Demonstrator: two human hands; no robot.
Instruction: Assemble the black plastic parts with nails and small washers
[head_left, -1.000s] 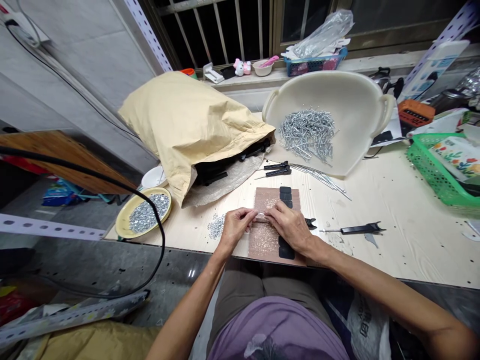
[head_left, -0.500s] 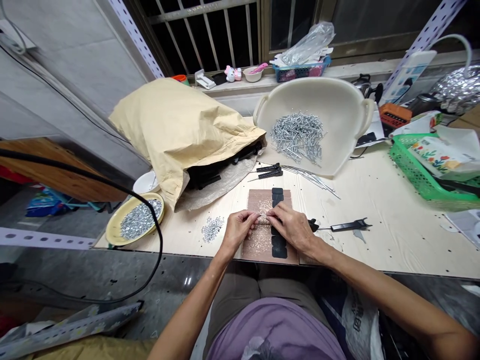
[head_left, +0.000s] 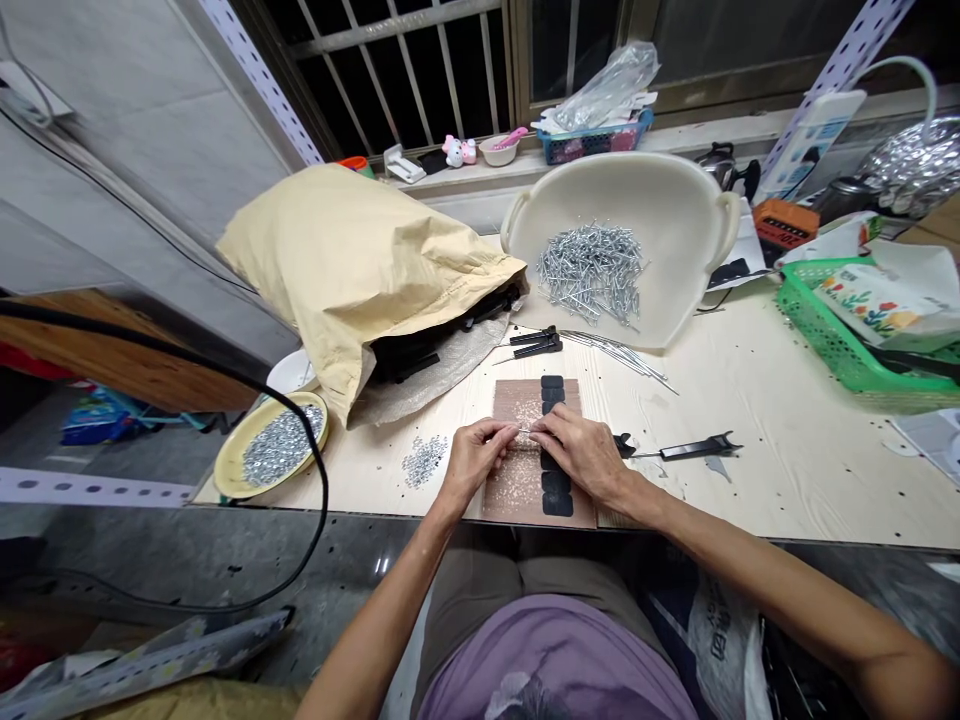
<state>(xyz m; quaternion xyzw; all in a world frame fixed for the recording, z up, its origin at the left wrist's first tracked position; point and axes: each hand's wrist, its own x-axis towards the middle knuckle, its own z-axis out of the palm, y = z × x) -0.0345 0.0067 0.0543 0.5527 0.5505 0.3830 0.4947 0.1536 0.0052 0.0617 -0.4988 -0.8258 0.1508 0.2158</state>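
Observation:
My left hand (head_left: 475, 455) and my right hand (head_left: 583, 452) meet over a brown board (head_left: 517, 490), thumbs and forefingers pinched. A thin silvery metal pin (head_left: 524, 431) bridges the small gap between the fingertips; its ends are hidden by my fingers. Whether a smaller part sits in the left pinch I cannot tell. A strip of black pads (head_left: 556, 492) runs down the board under my right hand. Left of my left hand lies a loose pile of small metal pieces (head_left: 424, 461). Beyond my right wrist is a black-ended tool with a thin metal shaft (head_left: 697, 447).
A white basin (head_left: 675, 240) holds many metal pins. Left of it slumps a cream sack (head_left: 352, 260) with black parts at its mouth. A yellow bowl (head_left: 225, 468) of small metal pieces stands at the left edge. Black-handled pieces (head_left: 537, 343), thin rods (head_left: 619, 355) and a green basket (head_left: 825, 340) lie around.
The camera view has shifted slightly. Both hands keep the same pinch over the board, with the pin still between them.

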